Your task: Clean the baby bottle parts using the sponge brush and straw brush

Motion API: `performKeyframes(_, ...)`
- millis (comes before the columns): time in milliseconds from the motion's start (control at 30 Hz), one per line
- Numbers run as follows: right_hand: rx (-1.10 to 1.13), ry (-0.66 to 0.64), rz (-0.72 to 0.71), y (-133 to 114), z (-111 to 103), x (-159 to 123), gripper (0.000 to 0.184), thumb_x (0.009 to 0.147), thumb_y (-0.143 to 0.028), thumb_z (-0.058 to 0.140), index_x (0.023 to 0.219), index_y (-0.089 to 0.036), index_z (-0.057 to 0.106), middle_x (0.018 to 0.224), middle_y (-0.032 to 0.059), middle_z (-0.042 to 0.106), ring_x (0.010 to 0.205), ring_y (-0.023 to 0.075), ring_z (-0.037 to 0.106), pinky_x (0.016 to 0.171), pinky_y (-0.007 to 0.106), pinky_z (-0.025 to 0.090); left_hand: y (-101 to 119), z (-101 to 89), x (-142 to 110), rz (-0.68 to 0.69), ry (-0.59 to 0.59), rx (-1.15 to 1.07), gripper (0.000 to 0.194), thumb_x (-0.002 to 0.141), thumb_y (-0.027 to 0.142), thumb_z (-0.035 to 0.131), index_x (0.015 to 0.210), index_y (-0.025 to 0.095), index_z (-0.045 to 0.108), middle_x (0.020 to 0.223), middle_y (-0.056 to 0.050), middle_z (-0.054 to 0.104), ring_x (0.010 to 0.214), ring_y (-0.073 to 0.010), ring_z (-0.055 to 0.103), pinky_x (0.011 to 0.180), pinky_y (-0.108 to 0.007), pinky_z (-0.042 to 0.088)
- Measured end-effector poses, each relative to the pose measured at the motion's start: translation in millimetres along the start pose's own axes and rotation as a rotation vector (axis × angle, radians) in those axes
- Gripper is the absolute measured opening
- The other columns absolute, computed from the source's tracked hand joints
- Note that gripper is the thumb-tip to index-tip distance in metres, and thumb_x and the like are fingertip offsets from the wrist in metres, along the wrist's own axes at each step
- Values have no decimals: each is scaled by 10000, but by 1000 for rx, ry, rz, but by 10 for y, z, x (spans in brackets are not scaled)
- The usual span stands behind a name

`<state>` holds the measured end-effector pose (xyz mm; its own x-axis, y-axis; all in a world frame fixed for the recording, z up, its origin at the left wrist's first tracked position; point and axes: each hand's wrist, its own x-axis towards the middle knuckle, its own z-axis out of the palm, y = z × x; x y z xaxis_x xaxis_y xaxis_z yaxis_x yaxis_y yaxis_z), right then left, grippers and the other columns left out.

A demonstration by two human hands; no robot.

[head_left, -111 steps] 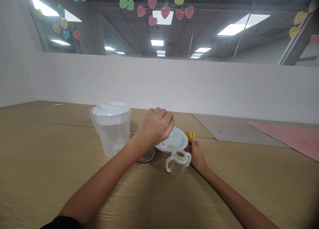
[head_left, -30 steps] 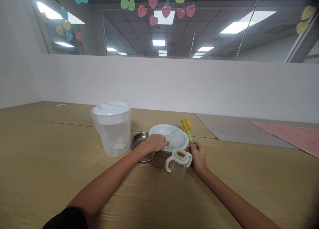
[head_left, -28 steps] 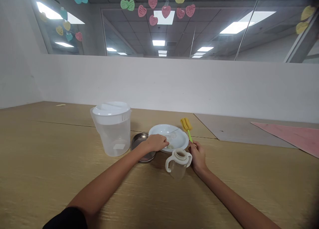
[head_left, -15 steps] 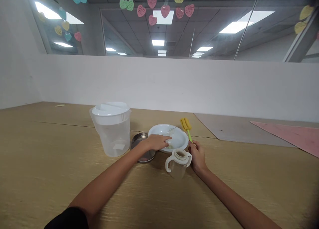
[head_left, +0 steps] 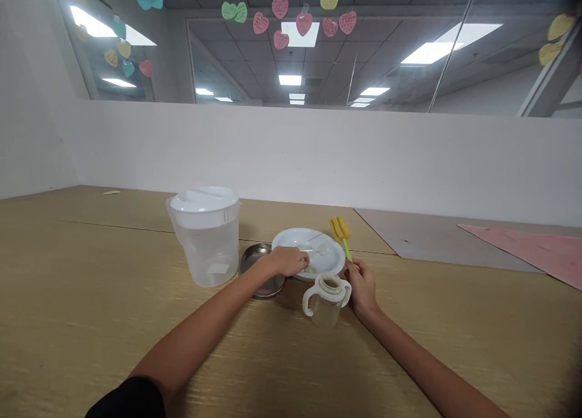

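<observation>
My right hand [head_left: 362,286] is closed around the green handle of a cleaning brush [head_left: 341,229], whose yellow sponge head points up and away from me. Over the left side of a white dish [head_left: 334,262], my left hand [head_left: 291,261] has its fingers curled together; what they hold, if anything, is hidden. Small clear or whitish pieces [head_left: 322,249] lie inside the dish. Just in front of the dish stands a transparent baby bottle [head_left: 326,309] with a white two-handled collar and an open top, close to my right hand.
A round metal tray [head_left: 254,254] sits partly under my left forearm. To its left stands a large clear pitcher [head_left: 207,242] with a white lid. Grey [head_left: 436,239] and pink sheets [head_left: 527,248] cover the table's right side. A white wall [head_left: 291,157] closes off the back.
My left hand's fingers, which were stretched out over the dish, have curled in. My right hand and the brush stay almost in place.
</observation>
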<state>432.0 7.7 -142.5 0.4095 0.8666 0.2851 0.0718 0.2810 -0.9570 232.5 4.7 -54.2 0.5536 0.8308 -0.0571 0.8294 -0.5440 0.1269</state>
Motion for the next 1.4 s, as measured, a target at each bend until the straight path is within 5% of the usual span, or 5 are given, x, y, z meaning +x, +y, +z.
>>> performKeyframes(433, 13, 0, 13, -4, 8, 5, 345, 640, -481, 593, 772, -162, 596, 511, -46, 502, 485, 124, 443, 450, 232, 327, -29, 27, 18, 34, 1, 20, 443, 874, 355, 287, 1233, 212, 503, 1313, -79, 489, 1169, -241, 471, 929, -367, 395)
performKeyframes(800, 10, 14, 34, 24, 6, 18, 358, 634, -486, 597, 784, -161, 594, 519, -45, 510, 477, 119, 438, 450, 230, 342, 91, 43, -16, -129, 122, 111, 452, 866, 329, 283, 881, 82, 661, 935, -203, 662, 905, -282, 625, 738, -378, 488)
performKeyframes(1400, 7, -3, 16, 9, -4, 6, 361, 649, -493, 593, 788, -160, 594, 518, -40, 520, 478, 126, 452, 441, 230, 345, 58, -12, 50, -191, 392, 30, 209, 792, 304, 454, 826, 180, 619, 861, -92, 667, 836, -231, 612, 732, -324, 458)
